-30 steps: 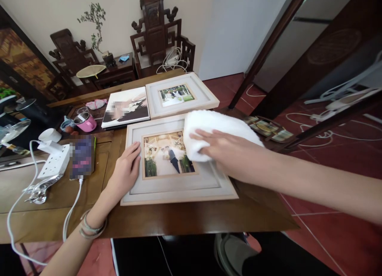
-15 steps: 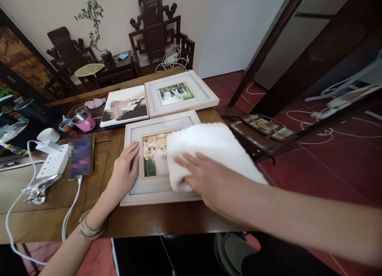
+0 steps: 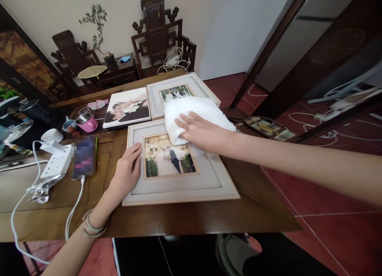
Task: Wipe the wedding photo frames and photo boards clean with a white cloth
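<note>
The near picture frame [image 3: 185, 191] lies flat on the table, pale wood around a wedding photo [image 3: 167, 160]. My left hand [image 3: 127, 170] rests on its left border, fingers laid flat and holding nothing. A thick, fluffy white towel [image 3: 203, 106] is under my right hand [image 3: 195, 128], whose fingers and thumb grip its near-left part. The towel covers the upper right of this frame and laps over the lower part of a second picture frame [image 3: 153, 96] behind it, hiding some of its photo.
A photo panel [image 3: 131, 94] lies beside the far frame. To the left are a pink mug [image 3: 88, 122], a white power strip [image 3: 58, 160], a phone [image 3: 84, 158] and its cable [image 3: 73, 208]. A brown bag [image 3: 267, 126] is past the table's right side.
My right hand has moved the towel up and away across the near frame, uncovering its photo and right corner. My left hand has stayed on the left border.
</note>
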`<action>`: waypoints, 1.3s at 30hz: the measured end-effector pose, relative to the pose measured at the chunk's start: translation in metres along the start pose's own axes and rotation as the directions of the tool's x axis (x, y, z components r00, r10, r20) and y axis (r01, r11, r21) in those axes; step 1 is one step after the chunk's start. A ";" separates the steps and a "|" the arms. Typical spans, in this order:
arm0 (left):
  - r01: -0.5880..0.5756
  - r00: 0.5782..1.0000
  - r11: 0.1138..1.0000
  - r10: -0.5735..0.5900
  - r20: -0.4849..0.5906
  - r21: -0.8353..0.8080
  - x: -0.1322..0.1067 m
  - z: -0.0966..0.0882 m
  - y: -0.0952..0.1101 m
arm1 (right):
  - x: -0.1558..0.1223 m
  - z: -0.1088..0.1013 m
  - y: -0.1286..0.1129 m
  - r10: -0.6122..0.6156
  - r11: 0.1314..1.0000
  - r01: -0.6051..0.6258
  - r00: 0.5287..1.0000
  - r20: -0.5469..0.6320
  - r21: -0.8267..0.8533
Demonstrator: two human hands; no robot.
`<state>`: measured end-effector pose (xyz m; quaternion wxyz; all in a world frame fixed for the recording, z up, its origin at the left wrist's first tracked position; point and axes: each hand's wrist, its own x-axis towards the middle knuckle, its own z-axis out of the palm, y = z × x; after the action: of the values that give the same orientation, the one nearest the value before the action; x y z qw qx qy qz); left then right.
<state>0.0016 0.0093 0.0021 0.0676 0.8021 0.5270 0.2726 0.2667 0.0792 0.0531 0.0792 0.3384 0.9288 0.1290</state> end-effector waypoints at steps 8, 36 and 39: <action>0.007 1.000 1.000 -0.007 -0.023 -0.009 0.000 0.003 0.000 | -0.063 -0.027 -0.066 -0.141 0.964 0.104 0.980 0.140 0.244; -0.007 1.000 1.000 0.007 0.020 -0.012 0.000 0.003 -0.001 | -0.060 -0.056 -0.092 -0.240 0.910 0.144 0.947 0.212 0.388; -0.008 1.000 1.000 0.008 0.015 -0.013 0.000 0.003 -0.001 | -0.052 -0.055 -0.096 -0.224 0.897 0.119 0.953 0.206 0.425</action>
<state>0.0021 0.0100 -0.0008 0.0756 0.8057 0.5216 0.2703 0.2352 -0.0357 0.0811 0.1341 0.2772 0.9440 -0.1187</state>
